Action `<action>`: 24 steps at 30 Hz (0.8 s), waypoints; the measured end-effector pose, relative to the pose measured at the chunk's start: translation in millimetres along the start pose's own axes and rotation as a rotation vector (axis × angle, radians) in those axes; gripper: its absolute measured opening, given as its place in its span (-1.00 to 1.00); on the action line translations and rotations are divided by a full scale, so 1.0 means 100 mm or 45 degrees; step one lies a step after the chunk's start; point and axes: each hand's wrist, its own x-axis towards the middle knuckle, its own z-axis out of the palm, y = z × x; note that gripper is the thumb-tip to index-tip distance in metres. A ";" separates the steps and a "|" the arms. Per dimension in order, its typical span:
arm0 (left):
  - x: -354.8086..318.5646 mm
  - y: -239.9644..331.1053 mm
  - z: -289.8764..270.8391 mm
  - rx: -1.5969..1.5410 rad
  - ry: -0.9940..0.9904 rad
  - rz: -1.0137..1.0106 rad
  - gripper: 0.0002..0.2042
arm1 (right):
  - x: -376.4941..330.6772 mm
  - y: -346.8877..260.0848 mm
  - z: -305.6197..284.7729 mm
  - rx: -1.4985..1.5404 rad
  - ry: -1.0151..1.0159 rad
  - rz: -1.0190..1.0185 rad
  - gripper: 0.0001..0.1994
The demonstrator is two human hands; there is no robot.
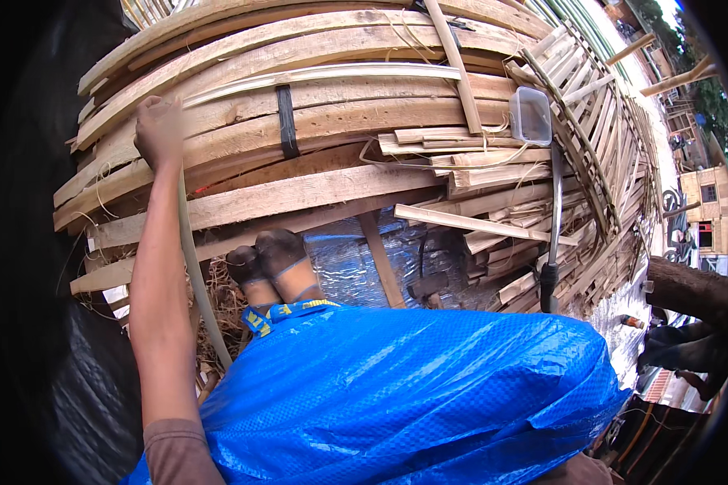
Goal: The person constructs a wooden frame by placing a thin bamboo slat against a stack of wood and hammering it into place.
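My left hand [160, 133] is closed in a fist above the left part of the timber boards, slightly blurred. It grips a bamboo strip [196, 267], whose greenish length hangs down from the fist beside my forearm. A pale split strip [323, 74] runs rightward from near the same hand across the boards; whether it joins the greenish one is hidden at the fist. My right hand does not show; only a bit of sleeve appears at the lower edge. A blue woven plastic sheet [404, 388] covers my lap, and two dark-tipped feet [279, 255] stick out beyond it.
Stacked timber boards [259, 198] lie across the front, with a black band [287, 121] around some. At right are split bamboo pieces [493, 174], a clear plastic container [531, 115], and a long metal blade with a black handle [549, 283]. Another person [679, 347] is at far right.
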 end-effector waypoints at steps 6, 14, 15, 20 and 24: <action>-0.02 0.10 -0.02 -0.168 -0.011 0.001 -0.68 | 0.02 -0.12 -0.29 0.228 -0.355 0.099 -0.47; -0.03 0.16 0.08 -0.125 0.033 0.095 -0.65 | 0.19 -0.74 -0.98 0.472 -1.113 0.154 -0.53; -0.02 0.03 0.07 -0.137 0.042 0.058 -0.65 | 0.31 -0.98 -1.15 0.451 -1.145 0.091 -0.54; -0.04 0.11 0.04 -0.160 0.045 0.072 -0.66 | 0.91 -2.19 -1.86 0.450 -0.815 -0.655 -0.67; -0.02 0.04 0.00 -0.177 0.040 0.021 -0.64 | 1.62 -3.27 -2.06 0.363 -0.628 -1.183 -0.66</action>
